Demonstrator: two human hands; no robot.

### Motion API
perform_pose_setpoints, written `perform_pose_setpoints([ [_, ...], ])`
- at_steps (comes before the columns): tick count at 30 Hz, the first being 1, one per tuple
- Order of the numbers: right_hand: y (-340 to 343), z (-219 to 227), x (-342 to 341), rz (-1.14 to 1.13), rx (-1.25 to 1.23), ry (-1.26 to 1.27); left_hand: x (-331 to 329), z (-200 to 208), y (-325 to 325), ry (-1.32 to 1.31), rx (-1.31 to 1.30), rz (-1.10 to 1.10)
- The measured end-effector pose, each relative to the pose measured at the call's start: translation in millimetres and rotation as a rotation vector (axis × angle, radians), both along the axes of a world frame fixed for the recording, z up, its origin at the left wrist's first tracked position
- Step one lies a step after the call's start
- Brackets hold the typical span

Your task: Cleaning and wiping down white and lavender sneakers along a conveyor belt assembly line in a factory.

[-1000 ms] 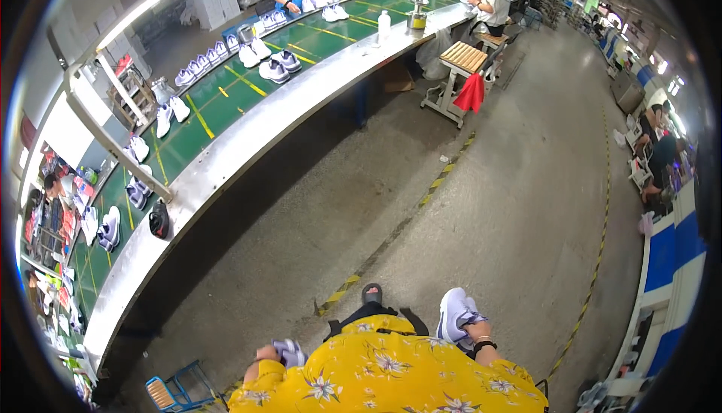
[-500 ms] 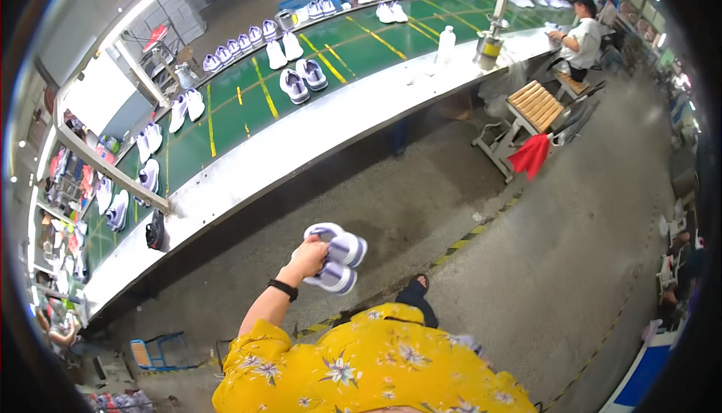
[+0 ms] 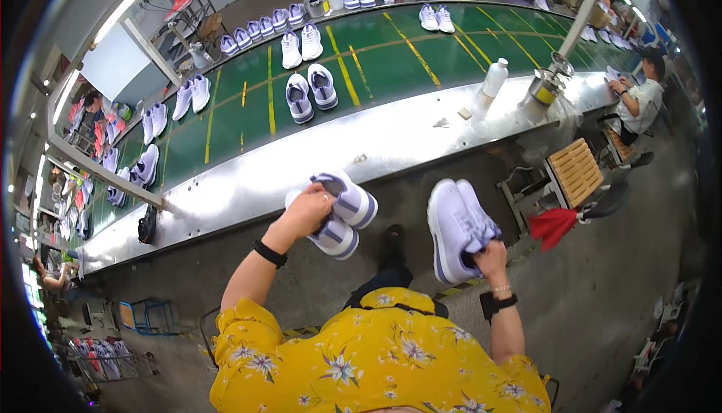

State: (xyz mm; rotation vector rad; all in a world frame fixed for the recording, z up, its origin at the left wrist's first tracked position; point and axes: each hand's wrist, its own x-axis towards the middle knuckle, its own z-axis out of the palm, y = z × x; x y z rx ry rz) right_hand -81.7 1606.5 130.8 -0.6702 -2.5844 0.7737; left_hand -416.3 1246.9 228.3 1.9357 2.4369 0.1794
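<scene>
My left hand (image 3: 308,211) is closed round a pair of white and lavender sneakers (image 3: 356,202), held together with their heels turned away to the right. My fingers cover part of their openings. Over on the right, my right hand (image 3: 491,258) grips a second pair of lavender sneakers (image 3: 450,225) at the openings, toes pointing up and away from me. Both pairs hang in the air on my side of the metal ledge. Beyond them, another sneaker pair (image 3: 323,87) stands on the green conveyor belt (image 3: 226,124).
More sneakers (image 3: 259,28) line the belt's far side. On the metal ledge (image 3: 391,139) stand a white bottle (image 3: 494,78) and a metal can (image 3: 543,90). A slatted wooden stool (image 3: 575,172) with red cloth (image 3: 551,226) is at right. Seated people (image 3: 639,101) work along the belt.
My right hand has come into view with a pair of sneakers. My left hand still holds its pair, now closer to the ledge. The view has shifted nearer the belt.
</scene>
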Motion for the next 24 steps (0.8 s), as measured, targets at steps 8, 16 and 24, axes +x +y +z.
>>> perform_pose_setpoints([
  [8,51.0,51.4,-280.9,0.193,0.176,0.086,-138.3,-15.2,68.1,0.175,-0.104,0.077],
  [16,61.3,-19.6,-390.3,0.314,0.215,-0.010,-147.3,-73.3,73.9,-0.020,-0.325,0.216],
  [24,141.4,2.3,-385.4,0.485,-0.340,0.270,-101.6,-38.6,150.7,-0.184,0.281,0.777],
])
